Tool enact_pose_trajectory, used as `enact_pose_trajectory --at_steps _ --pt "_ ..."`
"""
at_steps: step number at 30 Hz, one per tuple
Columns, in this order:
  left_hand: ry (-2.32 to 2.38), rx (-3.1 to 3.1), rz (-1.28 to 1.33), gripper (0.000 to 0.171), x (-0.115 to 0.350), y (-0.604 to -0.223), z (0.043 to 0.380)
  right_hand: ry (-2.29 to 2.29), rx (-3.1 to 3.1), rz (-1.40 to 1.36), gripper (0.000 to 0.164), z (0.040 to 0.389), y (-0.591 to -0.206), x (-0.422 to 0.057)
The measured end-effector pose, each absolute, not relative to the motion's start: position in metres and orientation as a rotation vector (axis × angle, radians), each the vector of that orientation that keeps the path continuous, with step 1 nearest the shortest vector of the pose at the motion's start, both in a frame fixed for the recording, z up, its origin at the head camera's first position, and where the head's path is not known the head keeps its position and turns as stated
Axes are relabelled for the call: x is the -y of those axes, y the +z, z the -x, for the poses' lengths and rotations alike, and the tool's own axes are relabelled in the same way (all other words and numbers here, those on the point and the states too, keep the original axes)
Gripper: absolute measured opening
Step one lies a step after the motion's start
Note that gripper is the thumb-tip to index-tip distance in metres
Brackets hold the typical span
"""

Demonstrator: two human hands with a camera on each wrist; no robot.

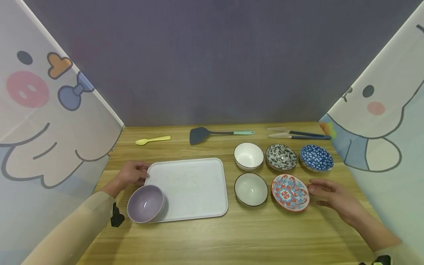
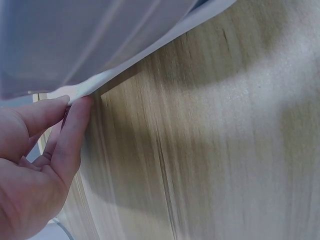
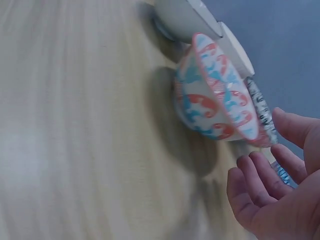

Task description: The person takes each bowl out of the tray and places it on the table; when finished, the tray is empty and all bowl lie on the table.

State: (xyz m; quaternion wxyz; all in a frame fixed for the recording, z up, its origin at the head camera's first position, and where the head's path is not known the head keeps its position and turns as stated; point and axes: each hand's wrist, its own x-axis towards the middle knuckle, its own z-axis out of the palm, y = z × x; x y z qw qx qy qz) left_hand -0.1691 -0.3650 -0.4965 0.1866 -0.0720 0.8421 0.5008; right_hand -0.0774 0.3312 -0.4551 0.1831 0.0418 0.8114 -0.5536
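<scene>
My left hand (image 1: 133,173) pinches the left edge of a white rectangular tray (image 1: 195,191); in the left wrist view the thumb and fingers (image 2: 75,145) close on its white rim. A purple bowl (image 1: 145,204) stands at the tray's front left corner, overhanging the edge. On the right, my right hand (image 1: 326,195) is beside a red-and-blue patterned bowl (image 1: 290,193). In the right wrist view its thumb and fingers are spread loosely, fingertips close to the rim of that patterned bowl (image 3: 205,100), holding nothing.
Around the patterned bowl stand a grey-white bowl (image 1: 251,189), a white bowl (image 1: 248,156), a black floral bowl (image 1: 281,157) and a blue patterned bowl (image 1: 316,158). Along the back lie a yellow spoon (image 1: 152,140), a spatula (image 1: 200,135) and tongs (image 1: 298,136). Printed panels flank the table.
</scene>
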Motion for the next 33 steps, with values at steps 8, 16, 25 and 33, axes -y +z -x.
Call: enact_pose_trajectory --at_steps 8,16,25,33 --pt "1.399 -2.386 0.189 0.052 0.364 -0.493 0.168 -1.489 -2.446 0.0 0.054 0.104 -0.422 -0.312" --pt "1.389 -2.387 0.187 0.052 0.364 -0.494 0.167 -1.412 -2.462 0.094 0.06 0.129 -0.396 -0.246" --pt "1.413 -2.377 0.18 0.052 0.362 -0.497 0.169 -1.455 -2.326 0.282 0.061 0.159 -0.398 -0.155" --pt "1.405 -2.377 0.178 0.052 0.363 -0.496 0.169 -1.461 -2.175 0.475 0.056 0.16 -0.412 -0.072"
